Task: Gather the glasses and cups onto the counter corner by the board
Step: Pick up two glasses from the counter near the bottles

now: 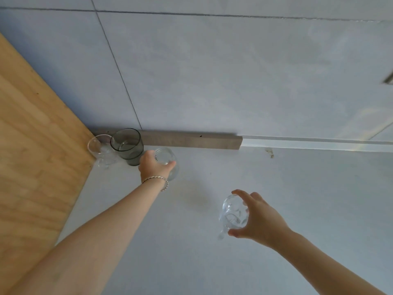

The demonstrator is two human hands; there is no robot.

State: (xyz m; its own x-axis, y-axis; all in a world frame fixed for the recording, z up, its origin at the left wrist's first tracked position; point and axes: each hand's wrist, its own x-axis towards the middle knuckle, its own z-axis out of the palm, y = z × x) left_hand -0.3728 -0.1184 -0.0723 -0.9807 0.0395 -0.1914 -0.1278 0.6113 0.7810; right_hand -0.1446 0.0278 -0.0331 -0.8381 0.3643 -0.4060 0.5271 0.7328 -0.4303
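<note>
I see left hand (pixel 153 167) grip wrapped on clear glass (pixel 167 159) at counter (pixel 297 209) corner, beside smoked tumbler (pixel 127 145), by wooden board (pixel 36 145); right hand (pixel 258 218) grip pinching handled glass cup (pixel 232 211) mid-counter.

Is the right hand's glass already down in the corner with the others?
No, the right hand holds its clear glass well away from the smoky glass in the corner.

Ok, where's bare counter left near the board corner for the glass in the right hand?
Crowded: the clear glass and smoky tumbler fill the nook against the wooden board, with the left hand on a third glass. Free: counter right of that glass, along the grey strip, ahead of the right hand.
</note>
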